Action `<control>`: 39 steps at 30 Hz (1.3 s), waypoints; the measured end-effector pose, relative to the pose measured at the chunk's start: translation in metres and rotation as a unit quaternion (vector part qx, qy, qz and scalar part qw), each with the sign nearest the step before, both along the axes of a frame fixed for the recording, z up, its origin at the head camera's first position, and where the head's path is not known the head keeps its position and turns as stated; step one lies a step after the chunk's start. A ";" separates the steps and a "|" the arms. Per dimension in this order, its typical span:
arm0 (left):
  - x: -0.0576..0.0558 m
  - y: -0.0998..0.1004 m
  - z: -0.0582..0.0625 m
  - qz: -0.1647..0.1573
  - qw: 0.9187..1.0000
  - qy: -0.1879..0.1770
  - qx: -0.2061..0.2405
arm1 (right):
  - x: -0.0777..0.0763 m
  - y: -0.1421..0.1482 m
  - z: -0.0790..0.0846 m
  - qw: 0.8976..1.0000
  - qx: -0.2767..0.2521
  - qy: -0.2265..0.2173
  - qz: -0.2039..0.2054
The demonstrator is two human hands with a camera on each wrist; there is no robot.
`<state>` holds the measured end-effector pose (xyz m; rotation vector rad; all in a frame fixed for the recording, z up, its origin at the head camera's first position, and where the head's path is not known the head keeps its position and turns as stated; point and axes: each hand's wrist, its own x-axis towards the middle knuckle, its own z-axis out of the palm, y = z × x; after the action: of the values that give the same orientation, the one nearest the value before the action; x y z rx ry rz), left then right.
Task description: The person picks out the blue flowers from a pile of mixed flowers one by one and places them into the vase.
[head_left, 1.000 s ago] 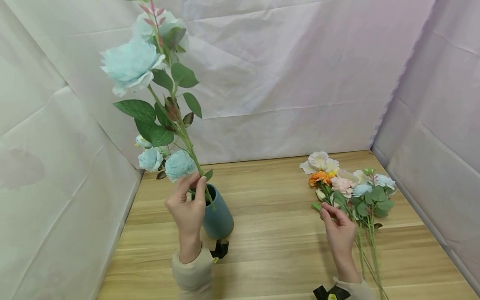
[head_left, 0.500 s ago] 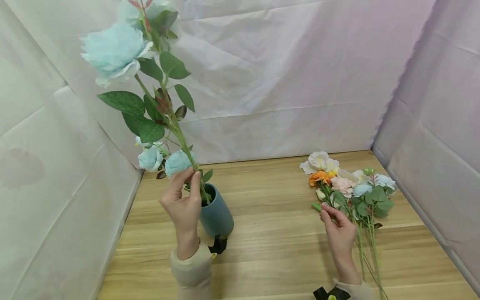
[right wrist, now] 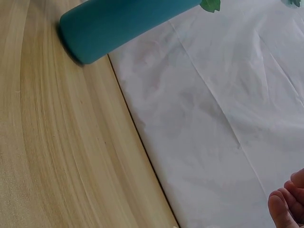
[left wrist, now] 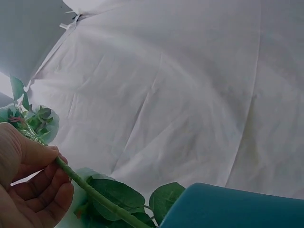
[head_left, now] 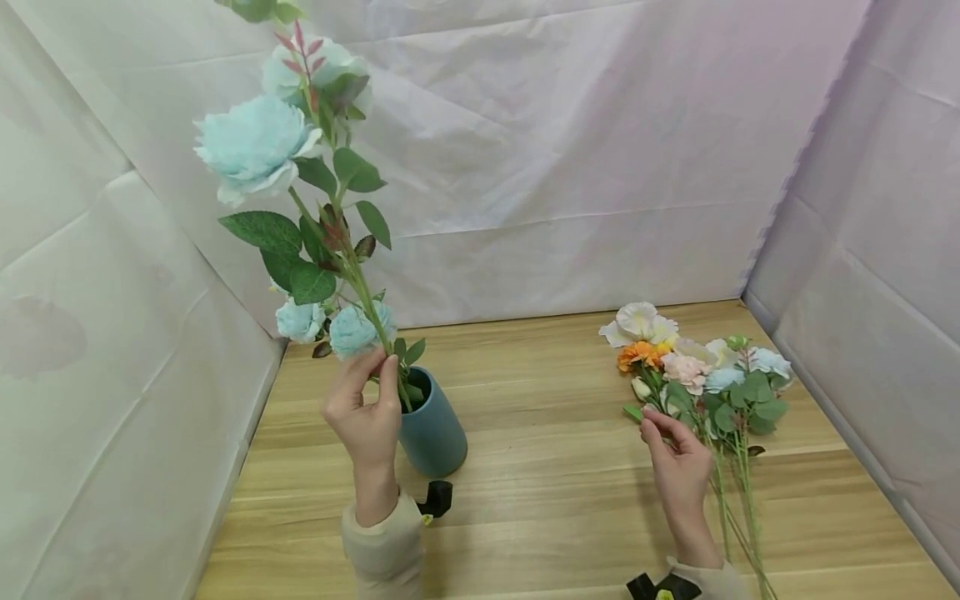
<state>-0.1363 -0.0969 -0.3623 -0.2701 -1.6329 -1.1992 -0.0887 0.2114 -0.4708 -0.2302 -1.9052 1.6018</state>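
My left hand [head_left: 367, 417] pinches the green stem [left wrist: 102, 199] of a tall light blue flower [head_left: 253, 146] between thumb and fingertips. Its second bloom and large green leaves rise above the hand, leaning left. The lower end of the stem passes into the mouth of a blue vase [head_left: 433, 433]. Other light blue blooms [head_left: 352, 331] hang out over the left side of the vase. My right hand [head_left: 681, 458] hovers at the right, fingers loosely curled, its fingertips close to a green leaf at the edge of the flower pile. Nothing shows between those fingers in the right wrist view.
Several loose flowers lie in a pile on the right of the wooden table [head_left: 540, 500], among them a white bloom [head_left: 637, 323], an orange bloom [head_left: 641, 357] and a pink bloom [head_left: 684, 372]. Their long stems point toward the front edge. White cloth [head_left: 570, 167] walls surround the table.
The tall flower swung left and up, then back right and lower. Its stem end, earlier in front of the vase, is now inside the mouth. My right hand has stayed still.
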 end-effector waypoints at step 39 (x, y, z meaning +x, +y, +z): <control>0.010 -0.006 -0.051 0.043 0.997 -0.046 -0.034 | 0.007 0.050 -0.046 0.995 -0.035 -0.047 -0.081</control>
<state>-0.1266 -0.1025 -0.4136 -0.1873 -1.7497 -1.1069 -0.0818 0.2610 -0.5167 -0.4843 -1.8495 1.5750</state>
